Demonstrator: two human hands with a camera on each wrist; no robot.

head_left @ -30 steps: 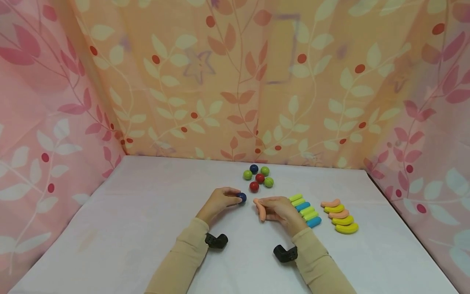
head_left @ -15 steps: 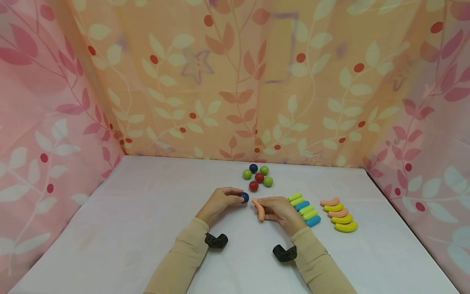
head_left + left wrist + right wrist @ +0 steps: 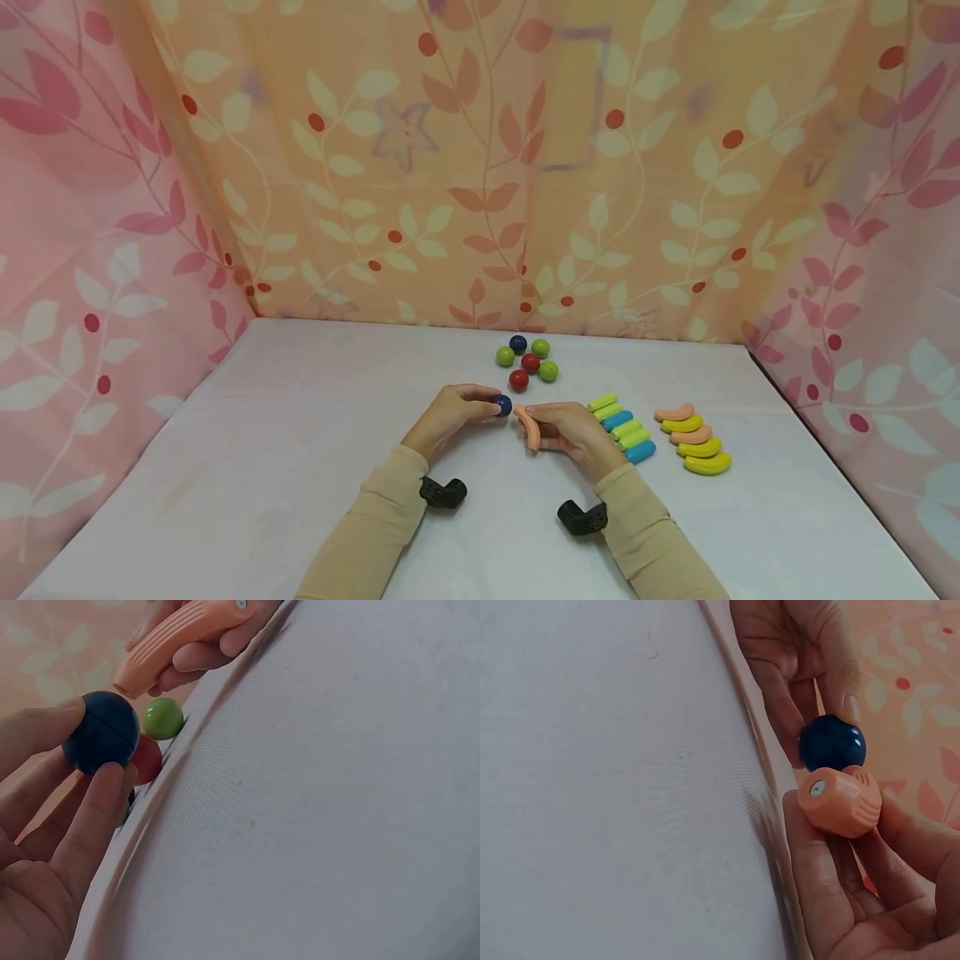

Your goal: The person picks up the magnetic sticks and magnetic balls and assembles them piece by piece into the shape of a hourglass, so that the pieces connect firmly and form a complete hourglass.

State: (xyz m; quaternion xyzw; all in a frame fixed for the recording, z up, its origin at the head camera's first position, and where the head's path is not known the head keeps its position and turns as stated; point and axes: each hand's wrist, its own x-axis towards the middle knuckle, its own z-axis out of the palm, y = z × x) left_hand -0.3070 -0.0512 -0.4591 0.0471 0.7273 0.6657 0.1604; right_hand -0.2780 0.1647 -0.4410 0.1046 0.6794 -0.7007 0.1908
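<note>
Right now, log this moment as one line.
left hand: pinches dark blue ball | right hand: grips curved peach plastic piece | ball near piece's tip

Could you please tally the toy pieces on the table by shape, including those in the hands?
Balls: 6, counting the dark blue ball in the left hand.
Straight rods: 6.
Curved pieces: 6, counting the peach curved piece in the right hand.
Total: 18.

A curtained tabletop booth (image 3: 480, 167) (leaf-print fabric on three sides), white table (image 3: 262, 433).
</note>
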